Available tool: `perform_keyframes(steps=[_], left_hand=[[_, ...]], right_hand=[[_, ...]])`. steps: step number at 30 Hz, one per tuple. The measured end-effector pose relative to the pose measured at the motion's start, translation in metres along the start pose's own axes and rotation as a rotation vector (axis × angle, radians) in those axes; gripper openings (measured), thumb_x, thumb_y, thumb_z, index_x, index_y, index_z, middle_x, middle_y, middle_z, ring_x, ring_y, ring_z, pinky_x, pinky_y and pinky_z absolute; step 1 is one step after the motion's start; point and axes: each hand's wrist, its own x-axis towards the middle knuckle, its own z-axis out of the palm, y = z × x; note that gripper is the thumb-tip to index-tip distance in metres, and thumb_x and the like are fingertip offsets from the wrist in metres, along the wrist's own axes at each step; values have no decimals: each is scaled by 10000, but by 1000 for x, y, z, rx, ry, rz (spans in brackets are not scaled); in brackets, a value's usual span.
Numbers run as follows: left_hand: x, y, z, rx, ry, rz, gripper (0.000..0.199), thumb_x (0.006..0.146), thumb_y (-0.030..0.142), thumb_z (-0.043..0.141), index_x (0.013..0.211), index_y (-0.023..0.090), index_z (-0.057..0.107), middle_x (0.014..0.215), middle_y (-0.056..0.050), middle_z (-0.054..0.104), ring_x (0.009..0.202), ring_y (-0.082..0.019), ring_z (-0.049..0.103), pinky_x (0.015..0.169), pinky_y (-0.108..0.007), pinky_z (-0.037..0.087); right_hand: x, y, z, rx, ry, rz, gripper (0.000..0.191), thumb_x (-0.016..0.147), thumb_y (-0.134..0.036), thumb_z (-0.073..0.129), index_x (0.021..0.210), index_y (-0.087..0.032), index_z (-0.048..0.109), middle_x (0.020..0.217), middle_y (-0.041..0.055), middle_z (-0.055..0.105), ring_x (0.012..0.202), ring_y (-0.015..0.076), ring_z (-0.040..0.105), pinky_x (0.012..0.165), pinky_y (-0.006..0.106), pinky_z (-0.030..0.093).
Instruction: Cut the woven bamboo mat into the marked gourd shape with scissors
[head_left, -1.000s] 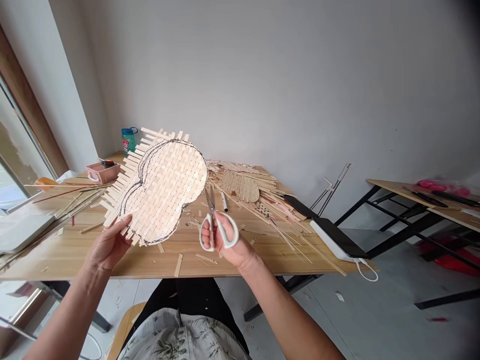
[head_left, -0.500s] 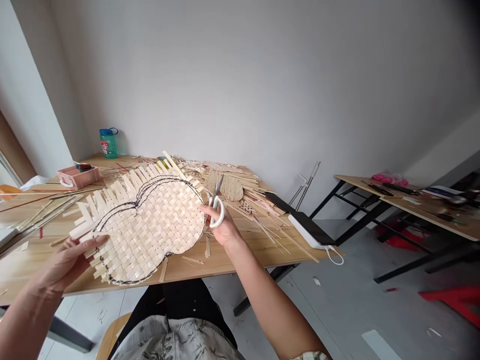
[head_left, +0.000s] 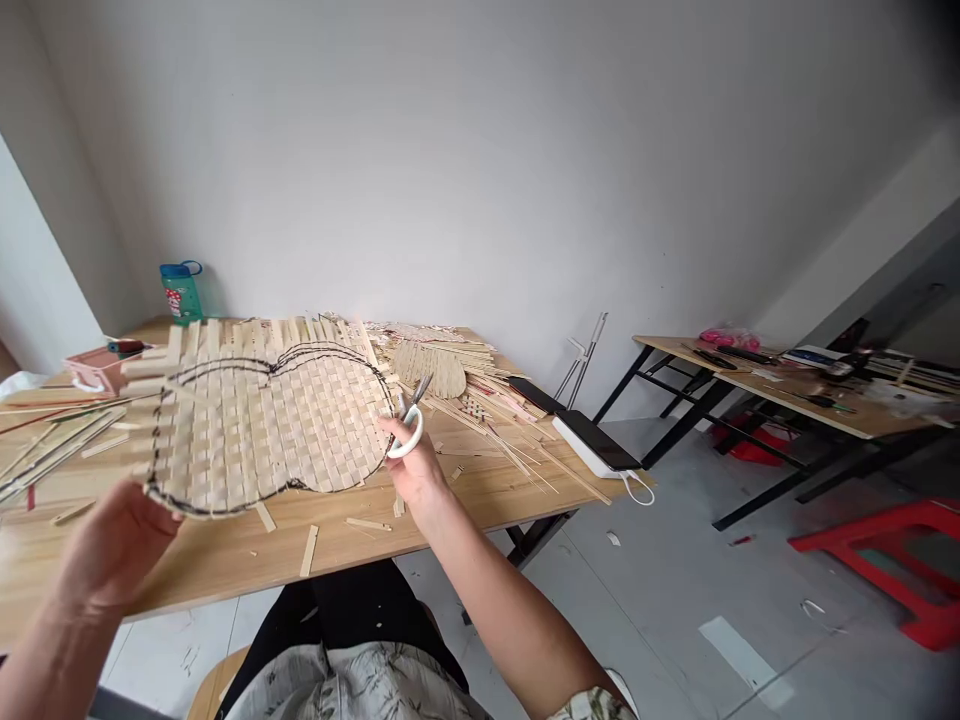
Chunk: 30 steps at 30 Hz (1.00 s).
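A pale woven bamboo-strip piece [head_left: 262, 440] is held up over the table, tilted toward me. Black outline lines mark its rounded lobes. Uncut strip ends stick out along its top and left side, while the right and lower edges follow the outline. My left hand [head_left: 124, 545] grips its lower left corner, with the fingers partly hidden behind the weave. At the right edge, my right hand [head_left: 412, 470] pinches the piece and also holds scissors [head_left: 409, 432] with white handles, blades pointing up and away.
Loose strips and a rounded woven piece [head_left: 431, 368] lie in a heap behind. A pink basket [head_left: 96, 370] and a teal bottle [head_left: 181, 295] stand at the left. A phone on a white power bank [head_left: 596, 445] rests at the table's right end. A red stool [head_left: 892, 560] stands at right.
The woven piece has turned clockwise and its top has tipped away. My left hand has shifted from its upper face to the lower left corner. The view has swung slightly right.
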Motion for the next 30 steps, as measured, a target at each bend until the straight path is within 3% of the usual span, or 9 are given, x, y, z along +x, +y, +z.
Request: perform_keyframes(steps=[1,3,5,8,11,15,20,24,30], left_hand=[[-6,-10,10,19,-40,16,139,706,253,873,787,253,760,723,-11,789,601,-171,704,560,-238,636],[-22,-29,35,99,-143,7,361,554,171,973,850,251,783,929,-52,822,879,-245,770,824,-307,660],[-39,-43,65,91,-240,28,495,500,194,1010,935,286,790,1060,-48,803,1036,-283,743,931,-374,634],[-57,-54,105,31,-317,103,451,518,269,1018,901,254,781,1095,-73,781,1219,-303,663,1056,-384,555],[-61,-58,125,-107,-198,122,334,596,356,986,834,249,778,986,-51,801,1186,-266,685,995,-306,564],[-58,-62,132,-238,-17,76,215,650,278,957,730,237,761,851,-10,804,1027,-206,745,897,-232,596],[-59,-61,135,-214,86,39,205,727,123,880,903,191,800,959,-48,822,1173,-228,714,968,-243,590],[-55,-57,128,-193,167,56,180,710,101,880,853,156,786,962,-77,820,1151,-245,727,965,-261,602],[-33,-41,113,-184,137,140,277,579,154,967,776,171,774,878,-55,810,999,-237,773,831,-215,633]], right_hand=[[-3,1,4,34,35,0,361,493,-222,911,722,-197,633,687,-50,634,506,63,415,425,210,263],[-9,3,13,114,87,1,367,487,-195,909,723,-207,628,699,-49,633,528,70,429,436,210,288],[-15,7,21,184,123,8,385,485,-179,909,725,-218,611,706,-54,622,549,75,439,456,210,313],[-22,17,30,220,150,-2,406,495,-206,906,733,-231,578,703,-63,597,578,85,453,485,214,336],[-26,27,34,189,145,-65,403,525,-253,886,755,-234,556,720,-67,591,620,91,479,523,219,360],[-31,38,34,136,102,-136,400,565,-309,862,763,-235,523,690,-75,555,591,90,452,538,235,366],[-39,46,32,91,34,-202,416,603,-364,875,781,-229,524,681,-71,530,600,92,451,557,232,379],[-42,45,22,-20,-95,-199,432,694,-519,859,839,-208,597,735,-37,591,638,109,528,575,235,422],[-44,44,-15,-234,-290,-86,526,823,-697,696,854,-173,654,801,30,663,728,166,656,674,292,520]])
